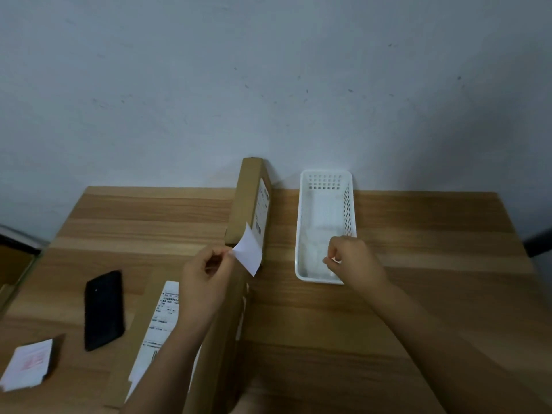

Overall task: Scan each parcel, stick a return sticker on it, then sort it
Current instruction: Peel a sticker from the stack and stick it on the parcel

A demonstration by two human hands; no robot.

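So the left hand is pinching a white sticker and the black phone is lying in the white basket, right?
Not quite: the head view shows the black phone lying on the wooden table, beside the flat parcel, not in the white basket. The left hand does pinch the white sticker.

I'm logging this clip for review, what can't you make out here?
All head view.
Flat parcel: label print too small, part covered by the left forearm.
Right hand over the basket: whatever it pinches, if anything, is hidden by its fingers.
The sheet pinched by the left hand: only a blank face shows.
Paper stack: red print blurred.
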